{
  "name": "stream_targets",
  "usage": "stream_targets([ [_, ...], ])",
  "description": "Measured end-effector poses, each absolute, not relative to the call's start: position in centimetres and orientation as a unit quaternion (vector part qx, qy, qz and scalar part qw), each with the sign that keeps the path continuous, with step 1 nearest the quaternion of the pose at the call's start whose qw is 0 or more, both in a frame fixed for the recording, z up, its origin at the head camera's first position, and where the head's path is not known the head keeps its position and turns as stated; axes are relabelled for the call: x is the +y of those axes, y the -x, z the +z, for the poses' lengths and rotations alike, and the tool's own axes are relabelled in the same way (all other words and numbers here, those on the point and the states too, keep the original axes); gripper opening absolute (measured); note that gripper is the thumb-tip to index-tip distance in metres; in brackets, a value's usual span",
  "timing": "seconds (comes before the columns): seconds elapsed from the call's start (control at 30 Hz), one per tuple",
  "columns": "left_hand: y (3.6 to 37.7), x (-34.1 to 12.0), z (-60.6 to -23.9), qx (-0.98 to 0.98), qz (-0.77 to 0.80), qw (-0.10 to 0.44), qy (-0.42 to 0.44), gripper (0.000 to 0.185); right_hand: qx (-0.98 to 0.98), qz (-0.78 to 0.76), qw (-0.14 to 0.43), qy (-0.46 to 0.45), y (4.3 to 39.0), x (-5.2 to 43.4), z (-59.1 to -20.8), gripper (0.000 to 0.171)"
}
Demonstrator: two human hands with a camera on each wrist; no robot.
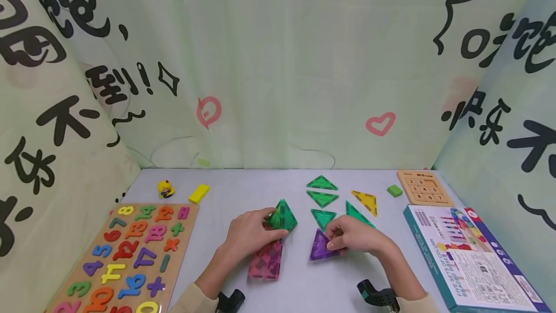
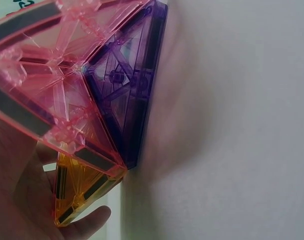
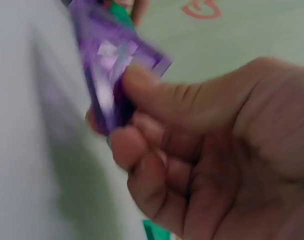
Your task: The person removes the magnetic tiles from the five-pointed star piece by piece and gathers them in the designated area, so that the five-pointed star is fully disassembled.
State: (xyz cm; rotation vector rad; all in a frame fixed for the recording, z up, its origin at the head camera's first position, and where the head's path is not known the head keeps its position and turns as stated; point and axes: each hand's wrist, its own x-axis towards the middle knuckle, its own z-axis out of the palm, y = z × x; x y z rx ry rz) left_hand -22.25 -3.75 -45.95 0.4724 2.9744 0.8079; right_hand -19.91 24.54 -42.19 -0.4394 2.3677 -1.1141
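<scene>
Looking down from the head view, the left hand (image 1: pixel 249 233) grips a small pyramid (image 1: pixel 282 216) of magnetic tiles with a green face toward the camera, standing on the grey bench (image 1: pixel 243 192); a pink tile (image 1: pixel 266 261) lies flat just nearer the person than the pyramid, partly under that hand. Beside the pyramid, on the side of the boxed toy set (image 1: pixel 473 257), the right hand (image 1: pixel 354 237) pinches a purple triangle tile (image 1: pixel 321 247) by its edge, the tile low over the bench. Beyond the pyramid lie loose green triangles (image 1: pixel 322 191) and a yellow triangle (image 1: pixel 366 202), with a number puzzle board (image 1: pixel 126 255) well off on the pyramid's other side. In the left wrist view the pyramid (image 2: pixel 92 90) fills the frame, its pink, purple and orange-yellow faces joined at the edges, the left hand's fingers (image 2: pixel 89 222) curled under the orange one. In the right wrist view, blurred, the right hand's thumb and fingers (image 3: pixel 156 95) clamp the purple triangle tile (image 3: pixel 109 60), which is tilted up off the bench, the pyramid's green showing just behind it
</scene>
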Motion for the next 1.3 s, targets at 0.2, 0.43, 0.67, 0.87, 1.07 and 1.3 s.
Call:
stream_targets([
  [0.2,22.3,-3.7,-46.0,0.955,0.256,0.014,-0.149,0.071,0.898,-0.384,0.203,0.069,19.6,27.1,-41.9,0.017],
  [0.43,22.2,-3.8,-46.1,0.954,0.26,0.016,-0.151,0.071,0.927,-0.338,0.162,-0.007,19.7,27.0,-42.7,0.017],
  [0.67,22.2,-3.8,-46.0,0.953,0.262,0.015,-0.153,0.072,0.944,-0.299,0.131,-0.046,19.8,27.2,-42.8,0.017],
  [0.87,22.3,-3.8,-45.9,0.953,0.26,0.014,-0.152,0.072,0.946,-0.311,0.089,-0.026,20.2,26.3,-42.5,0.013],
  [1.07,22.4,-3.8,-46.0,0.955,0.254,0.011,-0.151,0.072,0.927,-0.366,0.065,0.043,21.1,23.4,-42.9,0.01],
  [1.3,22.4,-3.8,-46.2,0.957,0.249,0.001,-0.146,0.072,0.903,-0.415,0.081,0.079,22.5,18.5,-43.4,0.031],
])
